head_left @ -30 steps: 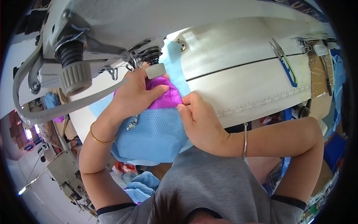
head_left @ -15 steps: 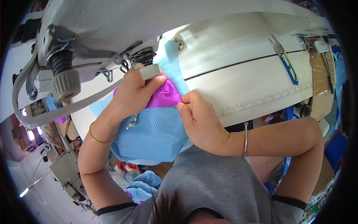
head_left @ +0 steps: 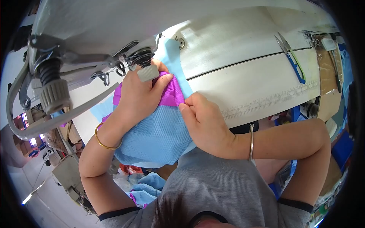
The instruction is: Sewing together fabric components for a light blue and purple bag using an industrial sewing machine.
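Blue mesh fabric with a magenta band (head_left: 156, 133) lies on the bed of a sewing machine (head_left: 95, 22), its lower part hanging over the front edge. My left hand (head_left: 138, 95) rests on the magenta band close under the machine head, its thumb and fingers closed on the cloth; some fingertips are hidden behind a tension knob. My right hand (head_left: 203, 125) pinches the right edge of the fabric where magenta meets mesh. Beneath it, a smooth light blue cloth piece (head_left: 174, 57) stretches up towards the needle area. The needle itself is hidden.
Thread snips (head_left: 292, 60) with blue and green handles lie on the right of the white table (head_left: 258, 83), above a printed ruler strip. A cardboard piece (head_left: 329, 76) holds small tools at the far right. Blue and magenta cloth pieces (head_left: 148, 186) are heaped below, near my lap.
My left hand has shifted slightly on the magenta band, and its wrist now covers the white cord end seen before. The machine head appears a little further left. My right hand keeps its pinch.
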`<action>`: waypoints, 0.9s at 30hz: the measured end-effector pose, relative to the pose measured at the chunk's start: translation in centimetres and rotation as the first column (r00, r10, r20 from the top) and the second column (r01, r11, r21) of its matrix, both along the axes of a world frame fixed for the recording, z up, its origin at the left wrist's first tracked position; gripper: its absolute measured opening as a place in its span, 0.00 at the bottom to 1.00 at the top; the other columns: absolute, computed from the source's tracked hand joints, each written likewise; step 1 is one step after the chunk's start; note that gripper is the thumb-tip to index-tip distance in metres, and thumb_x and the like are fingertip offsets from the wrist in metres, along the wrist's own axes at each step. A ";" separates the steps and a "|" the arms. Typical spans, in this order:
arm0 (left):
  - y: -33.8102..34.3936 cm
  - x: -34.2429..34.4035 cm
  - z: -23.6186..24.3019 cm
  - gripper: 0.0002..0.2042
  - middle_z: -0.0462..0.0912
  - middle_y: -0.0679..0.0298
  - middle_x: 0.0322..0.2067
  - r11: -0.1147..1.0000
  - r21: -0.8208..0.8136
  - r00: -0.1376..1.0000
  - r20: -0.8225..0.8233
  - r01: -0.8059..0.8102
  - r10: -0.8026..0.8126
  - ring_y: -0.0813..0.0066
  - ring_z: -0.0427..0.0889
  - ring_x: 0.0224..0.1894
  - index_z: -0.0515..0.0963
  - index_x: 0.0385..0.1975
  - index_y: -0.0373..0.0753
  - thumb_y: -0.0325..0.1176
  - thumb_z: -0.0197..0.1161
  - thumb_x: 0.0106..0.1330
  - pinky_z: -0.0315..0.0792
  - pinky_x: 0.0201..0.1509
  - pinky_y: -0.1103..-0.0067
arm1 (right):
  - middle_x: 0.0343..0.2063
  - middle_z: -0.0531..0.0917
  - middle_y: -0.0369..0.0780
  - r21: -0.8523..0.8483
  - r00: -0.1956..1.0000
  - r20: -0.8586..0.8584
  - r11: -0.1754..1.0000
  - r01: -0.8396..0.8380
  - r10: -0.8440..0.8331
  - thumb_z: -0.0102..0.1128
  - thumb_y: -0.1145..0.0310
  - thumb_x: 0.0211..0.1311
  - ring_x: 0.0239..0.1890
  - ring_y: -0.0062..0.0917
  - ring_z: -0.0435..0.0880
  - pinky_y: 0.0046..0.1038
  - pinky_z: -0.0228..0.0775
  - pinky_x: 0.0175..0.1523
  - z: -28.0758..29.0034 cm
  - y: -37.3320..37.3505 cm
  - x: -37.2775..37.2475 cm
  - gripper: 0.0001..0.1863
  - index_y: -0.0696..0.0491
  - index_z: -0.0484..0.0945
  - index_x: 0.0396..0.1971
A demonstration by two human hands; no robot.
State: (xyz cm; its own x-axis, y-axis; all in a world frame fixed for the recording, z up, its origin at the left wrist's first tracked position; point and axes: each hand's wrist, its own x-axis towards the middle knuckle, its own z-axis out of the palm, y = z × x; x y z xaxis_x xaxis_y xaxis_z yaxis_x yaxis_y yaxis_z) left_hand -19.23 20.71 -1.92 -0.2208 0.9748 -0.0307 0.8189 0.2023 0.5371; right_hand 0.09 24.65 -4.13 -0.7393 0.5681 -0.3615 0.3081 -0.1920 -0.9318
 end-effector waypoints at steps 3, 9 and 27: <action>0.0 0.2 -0.2 0.07 0.80 0.55 0.21 0.999 0.038 1.000 -0.014 -0.004 0.004 0.56 0.78 0.23 0.80 0.33 0.37 0.34 0.68 0.64 0.70 0.29 0.67 | 0.27 0.80 0.52 -0.009 1.000 0.006 1.000 0.012 -0.012 0.52 0.67 0.75 0.32 0.47 0.81 0.45 0.71 0.39 0.1 0.0 -0.2 0.12 0.61 0.71 0.36; -0.4 0.8 -0.2 0.05 0.75 0.62 0.32 0.993 0.104 0.966 -0.258 0.056 -0.027 0.66 0.79 0.38 0.79 0.32 0.36 0.25 0.69 0.60 0.73 0.45 0.75 | 0.27 0.80 0.53 0.006 1.000 -0.012 1.000 0.029 -0.029 0.51 0.67 0.75 0.31 0.48 0.80 0.46 0.71 0.39 -0.2 -0.1 -0.3 0.12 0.61 0.71 0.35; -3.7 4.9 2.2 0.16 0.83 0.48 0.49 0.986 0.111 0.980 -0.166 0.125 -0.105 0.51 0.84 0.50 0.80 0.49 0.28 0.20 0.63 0.60 0.79 0.56 0.66 | 0.29 0.79 0.56 0.092 0.997 -0.065 0.995 0.050 -0.044 0.51 0.67 0.73 0.34 0.53 0.79 0.49 0.69 0.41 -1.2 -0.4 -0.4 0.12 0.62 0.70 0.34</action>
